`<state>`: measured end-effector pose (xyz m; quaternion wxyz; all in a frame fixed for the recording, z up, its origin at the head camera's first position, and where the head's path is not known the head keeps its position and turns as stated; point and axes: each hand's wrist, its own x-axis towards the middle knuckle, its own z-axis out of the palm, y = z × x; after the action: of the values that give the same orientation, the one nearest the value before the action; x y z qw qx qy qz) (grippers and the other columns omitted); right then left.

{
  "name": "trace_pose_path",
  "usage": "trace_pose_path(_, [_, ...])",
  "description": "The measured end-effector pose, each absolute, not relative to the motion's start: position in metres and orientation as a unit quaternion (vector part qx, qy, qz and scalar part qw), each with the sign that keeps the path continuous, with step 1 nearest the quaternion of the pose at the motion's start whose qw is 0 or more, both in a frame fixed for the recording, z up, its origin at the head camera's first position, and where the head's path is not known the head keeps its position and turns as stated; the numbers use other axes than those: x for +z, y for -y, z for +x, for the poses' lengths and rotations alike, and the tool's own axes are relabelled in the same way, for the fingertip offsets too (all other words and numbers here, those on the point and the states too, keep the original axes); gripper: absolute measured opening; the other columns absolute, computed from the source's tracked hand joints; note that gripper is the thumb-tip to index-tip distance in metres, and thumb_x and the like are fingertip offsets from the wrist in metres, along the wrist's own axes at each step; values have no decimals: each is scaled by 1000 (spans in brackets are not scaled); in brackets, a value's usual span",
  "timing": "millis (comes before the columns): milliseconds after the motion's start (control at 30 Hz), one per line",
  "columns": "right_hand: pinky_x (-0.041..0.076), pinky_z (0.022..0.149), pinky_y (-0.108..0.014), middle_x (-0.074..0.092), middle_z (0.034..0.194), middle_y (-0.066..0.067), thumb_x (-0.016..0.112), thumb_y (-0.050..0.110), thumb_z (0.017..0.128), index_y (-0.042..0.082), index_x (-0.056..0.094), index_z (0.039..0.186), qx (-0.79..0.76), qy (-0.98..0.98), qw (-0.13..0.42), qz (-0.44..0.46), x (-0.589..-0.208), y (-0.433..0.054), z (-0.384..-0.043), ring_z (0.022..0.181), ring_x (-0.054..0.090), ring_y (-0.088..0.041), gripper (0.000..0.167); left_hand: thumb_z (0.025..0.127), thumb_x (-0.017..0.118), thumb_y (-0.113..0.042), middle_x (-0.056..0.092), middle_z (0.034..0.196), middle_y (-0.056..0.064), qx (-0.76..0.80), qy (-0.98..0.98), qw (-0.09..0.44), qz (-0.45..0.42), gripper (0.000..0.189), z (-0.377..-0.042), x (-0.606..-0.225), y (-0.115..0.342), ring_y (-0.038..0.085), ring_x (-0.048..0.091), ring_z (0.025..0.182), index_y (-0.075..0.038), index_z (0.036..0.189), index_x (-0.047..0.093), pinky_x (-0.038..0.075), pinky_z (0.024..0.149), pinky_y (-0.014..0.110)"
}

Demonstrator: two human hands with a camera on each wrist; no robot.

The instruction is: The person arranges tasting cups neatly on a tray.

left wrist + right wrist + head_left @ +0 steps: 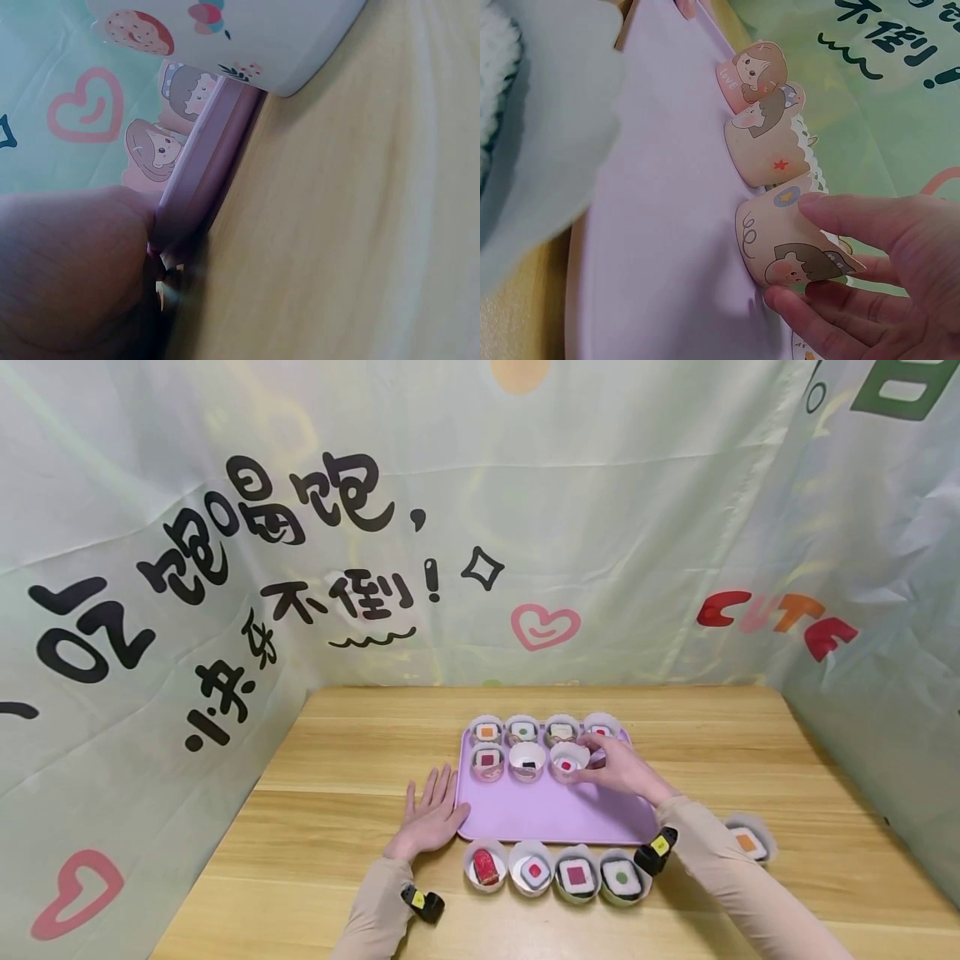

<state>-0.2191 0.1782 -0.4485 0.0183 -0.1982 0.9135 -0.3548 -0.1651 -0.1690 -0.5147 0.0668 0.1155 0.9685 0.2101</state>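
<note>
On the table lies a lilac tray (540,817) bearing two rows of paper baking cups, each with a toy sushi piece inside. My right hand (624,768) grips the rightmost cup (776,236) of the nearer row, thumb on one side and fingers on the other. This cup stands on the tray and holds a white piece with a red centre (566,766). My left hand (429,818) rests on the table at the tray's left edge, fingers stretched out, thumb touching the rim.
Before the tray's front edge stand several more filled cups, among them one with a red-topped piece (485,867) and one with a green-dotted piece (622,878). Another cup with an orange-centred piece (747,842) is beyond my right forearm. A printed cloth (465,527) hangs behind the table (337,827).
</note>
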Motion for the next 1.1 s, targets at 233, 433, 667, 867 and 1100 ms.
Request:
trace_pose_path(233, [56, 91, -51, 71, 109, -20, 86, 29, 78, -6, 58, 129, -347, -917, 18, -194, -450, -179, -221, 96, 70, -31, 68, 107, 32, -45, 5, 172, 9, 206, -970, 65, 116, 67, -166, -516, 169, 32, 1, 160, -7, 161, 18, -12, 125, 60])
trace_pose_path(433, [55, 91, -52, 71, 109, -20, 86, 28, 78, -6, 59, 128, -345, -918, 15, -198, -448, -179, -219, 97, 70, -32, 66, 106, 31, -45, 4, 172, 9, 202, -970, 69, 118, 68, -167, -519, 170, 32, 1, 160, -7, 161, 16, -12, 124, 60])
trace_pose_path(667, [56, 91, -52, 71, 107, -20, 85, 26, 79, -6, 60, 126, -341, -918, 11, -202, -449, -179, -220, 94, 71, -32, 63, 106, 33, -43, 4, 172, 10, 205, -969, 69, 118, 68, -166, -519, 169, 33, 1, 160, -7, 161, 17, -12, 125, 60])
trace_pose_path(867, [57, 87, -49, 71, 104, -20, 85, 25, 77, -7, 60, 123, -356, -910, 5, -214, -449, -179, -219, 91, 71, -30, 61, 107, 33, -43, 5, 172, 10, 213, -968, 70, 114, 67, -165, -515, 169, 32, 0, 160, -6, 161, 17, -13, 124, 59])
trace_pose_path(1100, [59, 82, -44, 69, 103, -22, 85, 25, 78, -9, 59, 123, -360, -907, 4, -220, -450, -180, -218, 86, 71, -28, 62, 107, 33, -42, 5, 172, 10, 212, -968, 70, 114, 67, -165, -515, 169, 32, 1, 160, -6, 161, 18, -12, 125, 60])
